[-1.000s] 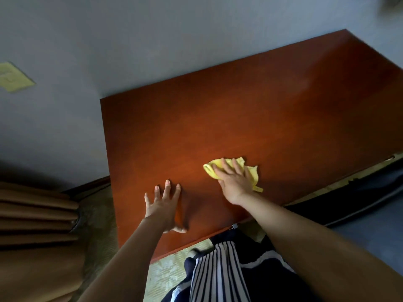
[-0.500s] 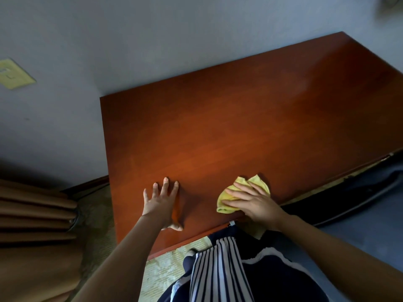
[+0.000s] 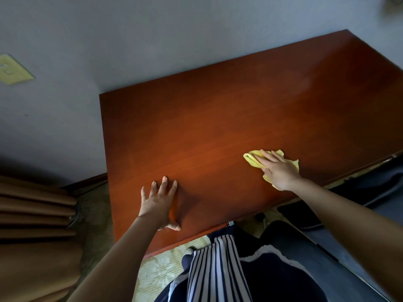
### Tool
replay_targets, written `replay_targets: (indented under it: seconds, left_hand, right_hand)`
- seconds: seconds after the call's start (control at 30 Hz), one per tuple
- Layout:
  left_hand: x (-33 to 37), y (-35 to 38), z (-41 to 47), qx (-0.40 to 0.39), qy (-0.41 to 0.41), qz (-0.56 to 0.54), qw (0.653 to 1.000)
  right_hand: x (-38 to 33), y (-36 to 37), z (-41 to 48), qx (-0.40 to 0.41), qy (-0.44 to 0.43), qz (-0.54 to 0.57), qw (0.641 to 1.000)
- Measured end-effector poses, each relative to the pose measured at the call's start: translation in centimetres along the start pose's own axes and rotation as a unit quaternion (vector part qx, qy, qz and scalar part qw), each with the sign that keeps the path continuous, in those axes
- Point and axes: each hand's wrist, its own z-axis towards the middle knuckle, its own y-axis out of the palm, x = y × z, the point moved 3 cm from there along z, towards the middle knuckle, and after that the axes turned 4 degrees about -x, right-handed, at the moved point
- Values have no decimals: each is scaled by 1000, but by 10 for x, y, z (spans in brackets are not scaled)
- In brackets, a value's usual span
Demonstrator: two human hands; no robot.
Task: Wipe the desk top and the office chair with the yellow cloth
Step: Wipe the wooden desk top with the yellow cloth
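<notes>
A reddish-brown wooden desk top fills the middle of the view. The crumpled yellow cloth lies on it near the front edge, right of centre. My right hand presses flat on the cloth with straight fingers, covering most of it. My left hand rests flat on the bare wood near the front left, fingers spread, holding nothing. The office chair is partly visible as a dark shape at the right, below the desk's front edge.
A grey wall backs the desk, with a yellowish switch plate at the left. Brown curtain folds hang at the lower left. My striped and dark clothing is against the desk's front edge.
My right hand has slid the cloth rightward along the front part of the desk and a little away from the edge. My left hand has stayed in place.
</notes>
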Motion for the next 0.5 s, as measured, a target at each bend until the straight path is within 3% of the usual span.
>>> replay_targets:
  seconds: [0.1, 0.2, 0.37, 0.5]
  left_hand:
    - [0, -1, 1, -3, -2, -9, 1000]
    - [1, -2, 2, -8, -3, -27, 1000]
    - [-7, -2, 2, -19, 6, -96, 995]
    - [-16, -7, 2, 1, 8, -157, 988]
  right_hand:
    - [-28, 0, 17, -11, 53, 19, 998]
    - [-70, 6, 22, -16, 27, 1, 1000]
    - [-151, 34, 5, -6, -126, -59, 990]
    - [-181, 58, -25, -3, -301, -127, 945]
